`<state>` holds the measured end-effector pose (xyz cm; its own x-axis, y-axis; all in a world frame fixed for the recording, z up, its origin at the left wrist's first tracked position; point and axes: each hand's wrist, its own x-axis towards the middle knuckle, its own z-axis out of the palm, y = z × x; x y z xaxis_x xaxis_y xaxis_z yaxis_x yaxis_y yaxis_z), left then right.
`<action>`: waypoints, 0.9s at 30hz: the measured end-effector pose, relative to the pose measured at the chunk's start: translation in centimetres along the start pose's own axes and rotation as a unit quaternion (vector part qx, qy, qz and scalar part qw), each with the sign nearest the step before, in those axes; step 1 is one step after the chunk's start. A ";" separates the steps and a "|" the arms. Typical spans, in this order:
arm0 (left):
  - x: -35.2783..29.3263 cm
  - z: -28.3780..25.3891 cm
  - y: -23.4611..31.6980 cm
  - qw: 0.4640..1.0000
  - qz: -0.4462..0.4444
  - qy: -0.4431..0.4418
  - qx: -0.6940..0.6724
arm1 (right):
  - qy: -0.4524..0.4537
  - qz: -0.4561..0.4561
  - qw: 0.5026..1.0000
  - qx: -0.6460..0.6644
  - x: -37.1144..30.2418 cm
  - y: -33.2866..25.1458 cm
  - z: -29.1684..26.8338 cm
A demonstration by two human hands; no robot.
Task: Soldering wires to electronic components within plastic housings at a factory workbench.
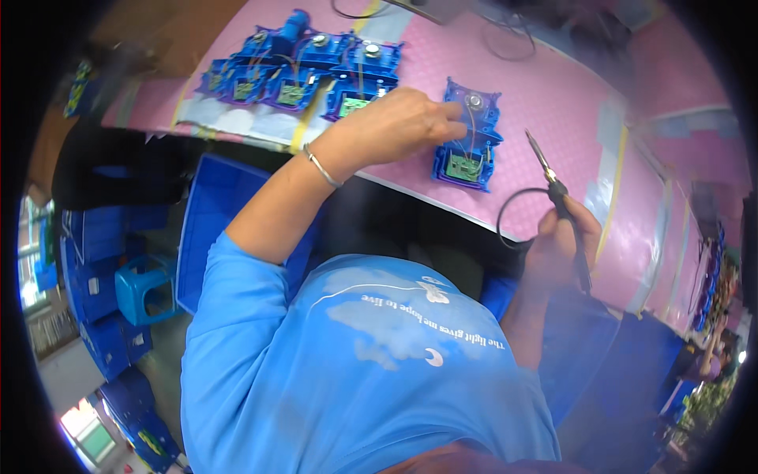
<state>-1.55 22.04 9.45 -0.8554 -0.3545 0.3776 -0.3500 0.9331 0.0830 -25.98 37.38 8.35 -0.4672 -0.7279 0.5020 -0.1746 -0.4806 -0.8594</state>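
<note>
My right hand is wrapped round the dark handle of a soldering iron, whose bare metal tip points up and away over the table. To its left lies an opened blue plastic housing with a round silver part, thin wires and a green circuit board. My left hand reaches across to the left edge of this housing, its fingers pinched together. What the fingertips hold, if anything, is hidden. The iron's tip is apart from the housing.
Several similar blue housings stand grouped at the far left of the pink-covered table. A black cable loops beside the iron. Below the table edge sits a blue crate; a blue stool stands farther left.
</note>
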 end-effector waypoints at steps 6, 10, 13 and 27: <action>-2.2 -3.3 -3.9 0.994 -0.029 -0.071 0.075 | -0.021 -0.016 1.000 -0.002 -0.4 -0.2 -0.2; -3.6 -4.0 -4.9 0.993 -0.041 -0.066 0.086 | -0.049 -0.010 0.999 0.014 -0.4 -0.3 0.0; -4.5 -4.1 -5.4 0.992 -0.057 -0.075 0.082 | -0.064 -0.021 0.998 0.016 -0.4 -0.3 0.2; -9.1 -7.2 -9.9 0.987 -0.143 -0.058 0.053 | -0.058 -0.053 0.997 -0.011 -1.1 -0.6 1.7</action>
<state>12.44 16.51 11.79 -0.7523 -0.6119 0.2444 -0.6153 0.7851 0.0717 -23.92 37.66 8.47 -0.3412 -0.7263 0.5967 -0.2375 -0.5476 -0.8023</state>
